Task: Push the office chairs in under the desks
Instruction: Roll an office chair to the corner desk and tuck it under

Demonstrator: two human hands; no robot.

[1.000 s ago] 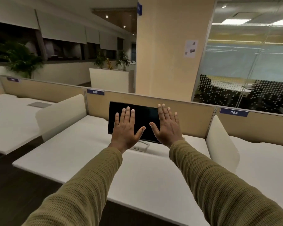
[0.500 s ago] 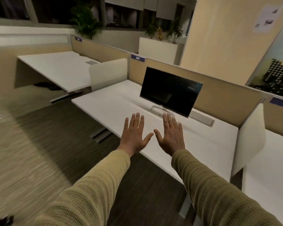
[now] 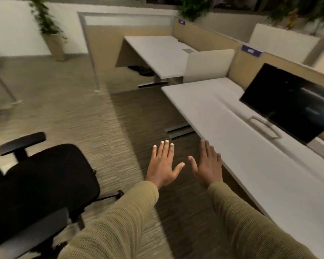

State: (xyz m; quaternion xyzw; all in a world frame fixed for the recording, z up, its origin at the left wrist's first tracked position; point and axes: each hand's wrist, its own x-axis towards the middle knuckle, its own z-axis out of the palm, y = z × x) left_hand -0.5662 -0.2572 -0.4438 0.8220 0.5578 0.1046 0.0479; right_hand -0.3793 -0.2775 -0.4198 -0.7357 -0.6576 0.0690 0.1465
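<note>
A black office chair with armrests stands at the lower left on the carpet, away from the desks. A white desk with a dark monitor runs along the right. Another white desk lies farther back. My left hand and my right hand hover side by side in front of me with fingers straight and spread, holding nothing. The left hand is above the floor to the right of the chair. The right hand is at the near desk's front edge.
Beige partition panels stand behind the desks, and a white divider separates them. A tall partition closes the far desk's left side. Potted plants stand by the back wall. Desk feet rest on the carpet.
My view has swung left and down, bringing the black chair into sight at the lower left. Both hands stay spread and empty, now over the floor by the desk edge instead of over the desktop.
</note>
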